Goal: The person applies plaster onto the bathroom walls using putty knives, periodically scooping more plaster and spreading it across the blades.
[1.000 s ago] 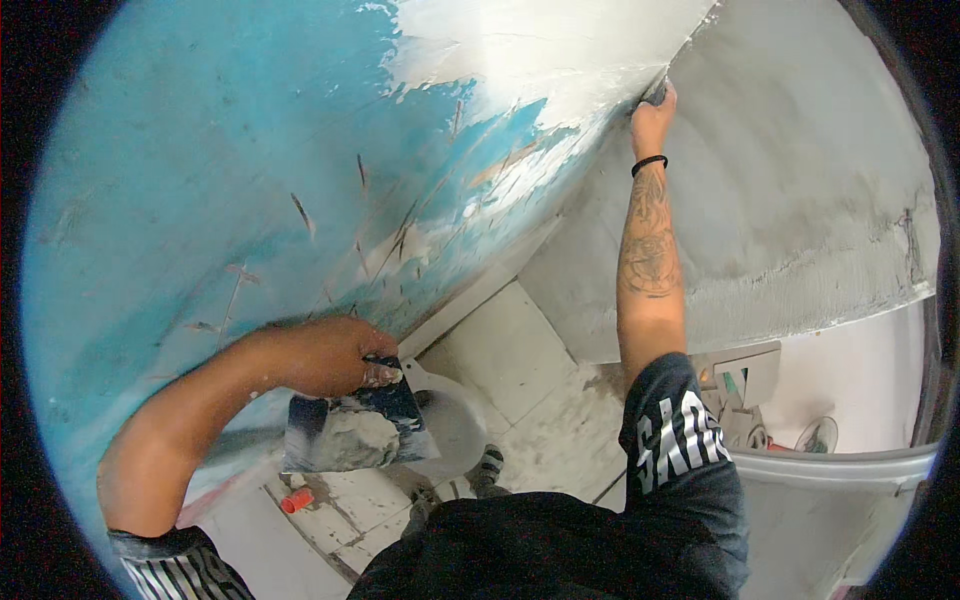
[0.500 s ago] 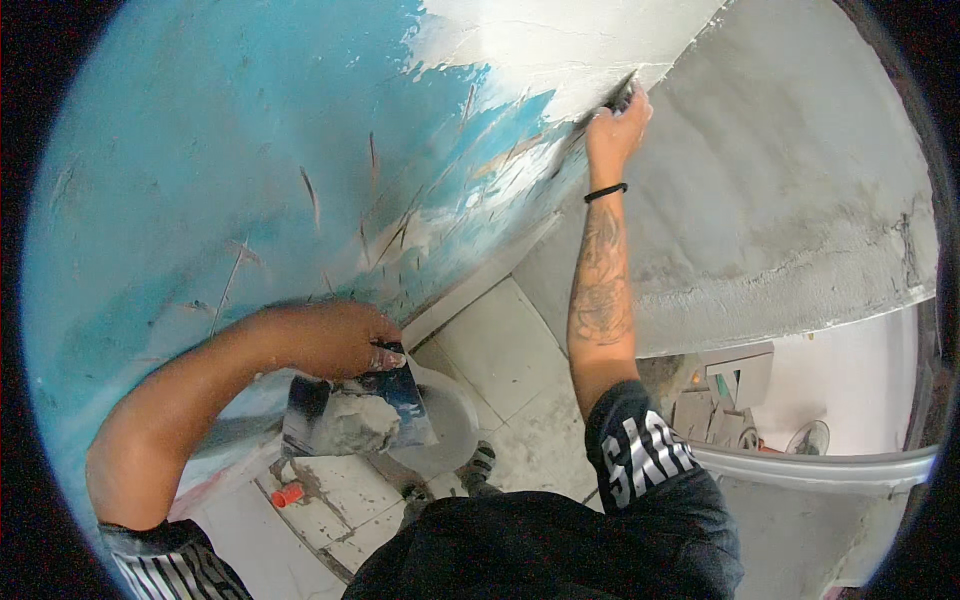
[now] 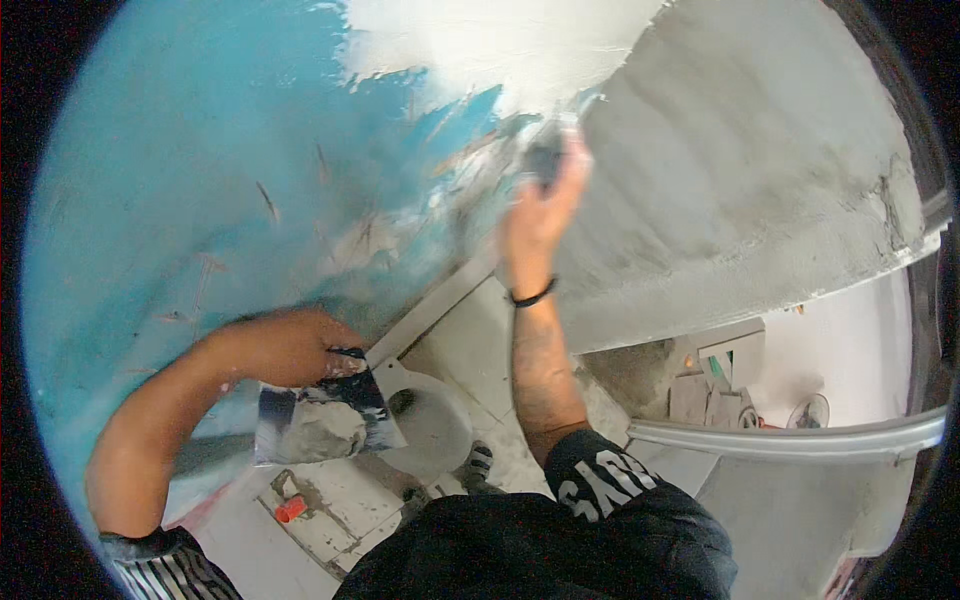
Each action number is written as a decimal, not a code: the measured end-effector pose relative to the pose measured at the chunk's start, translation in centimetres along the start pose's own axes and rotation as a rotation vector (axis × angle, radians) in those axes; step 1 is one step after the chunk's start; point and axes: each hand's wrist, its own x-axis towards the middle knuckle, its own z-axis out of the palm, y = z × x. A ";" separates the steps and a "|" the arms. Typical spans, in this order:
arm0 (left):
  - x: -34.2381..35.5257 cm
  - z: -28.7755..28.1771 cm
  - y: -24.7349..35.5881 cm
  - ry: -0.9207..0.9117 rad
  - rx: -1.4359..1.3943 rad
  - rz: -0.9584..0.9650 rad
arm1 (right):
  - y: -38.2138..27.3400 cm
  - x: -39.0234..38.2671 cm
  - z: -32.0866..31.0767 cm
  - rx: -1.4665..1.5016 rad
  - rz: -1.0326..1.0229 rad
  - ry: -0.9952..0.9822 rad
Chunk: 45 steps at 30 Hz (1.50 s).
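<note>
My left hand [image 3: 318, 345] is closed on the edge of a wide putty knife [image 3: 383, 420], held flat with a lump of off-white putty [image 3: 325, 432] on it. My right hand [image 3: 545, 205] reaches forward to the corner where two walls meet, closed on a smaller dark putty knife [image 3: 543, 160]. Motion blurs this hand and blade, so I cannot tell whether the blade touches the wall. Beside them, fresh white putty [image 3: 480, 50] covers the upper part of the scratched blue wall [image 3: 200, 170].
A bare grey plaster wall [image 3: 740, 170] rises on the right, with a pale ledge [image 3: 790, 435] below it. Under my left hand stands a pale toilet bowl [image 3: 440, 425]. A red plastic piece [image 3: 291, 509] lies on the tiled floor [image 3: 460, 345] near my feet.
My right hand has come down and left from the wall corner, still gripping its knife. The left hand and loaded putty knife have shifted slightly left. The view has also moved a little.
</note>
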 end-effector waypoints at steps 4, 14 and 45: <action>-0.1 0.6 0.1 0.070 -0.036 0.043 | 11.3 4.1 -1.1 0.009 0.167 0.063; -0.2 0.5 -0.4 0.025 -0.051 -0.043 | 17.2 8.5 3.9 -0.159 0.156 0.037; 2.9 15.3 -0.7 1.133 -0.862 0.256 | -16.6 -15.4 -26.2 1.157 1.120 0.101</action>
